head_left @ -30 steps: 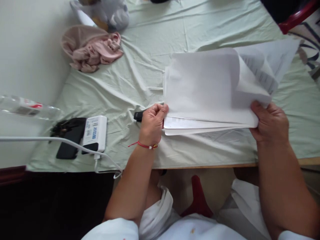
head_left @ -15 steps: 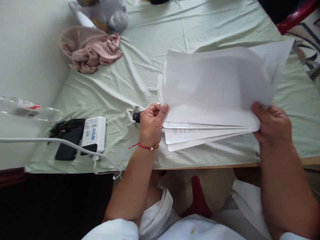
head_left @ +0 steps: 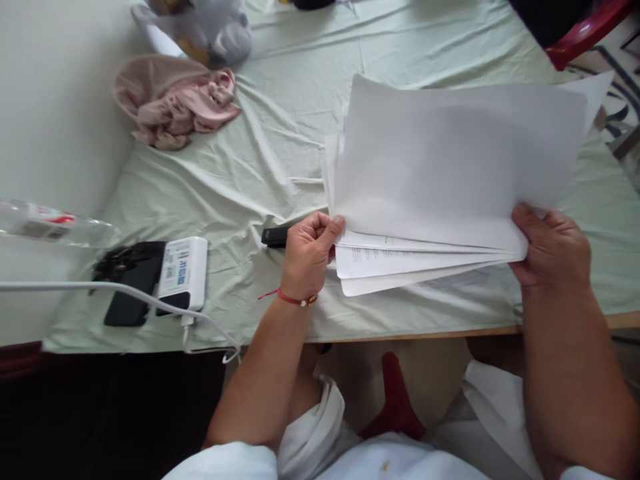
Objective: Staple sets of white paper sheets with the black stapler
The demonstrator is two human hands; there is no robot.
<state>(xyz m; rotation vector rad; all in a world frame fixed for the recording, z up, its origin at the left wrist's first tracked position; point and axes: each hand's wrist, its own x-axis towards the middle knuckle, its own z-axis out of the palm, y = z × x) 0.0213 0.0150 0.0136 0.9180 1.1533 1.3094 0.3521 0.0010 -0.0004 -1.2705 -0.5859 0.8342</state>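
Note:
Both hands hold a fanned stack of white paper sheets [head_left: 450, 160] above the table. My left hand [head_left: 313, 250] pinches the lower left corner of the top sheets between thumb and fingers. At the lower right corner, my right hand [head_left: 553, 247] grips the sheets, thumb on top. The uppermost sheet looks blank on the side facing me. Below it, edges of several more sheets spread apart on the left, some with printed lines. A small black object [head_left: 274, 237] lies just left of my left hand, partly hidden by it.
A white power bank [head_left: 193, 270] with a white cable [head_left: 125, 291] lies at left beside a dark phone [head_left: 127, 297] and a clear plastic bottle [head_left: 55, 223]. Behind are a crumpled pink cloth [head_left: 180, 107] and a plastic bag [head_left: 220, 30]. A red chair [head_left: 590, 37] stands far right.
The sheets and both hands have shifted slightly right. The top sheet has risen at its left edge, and its right part looks flatter than before.

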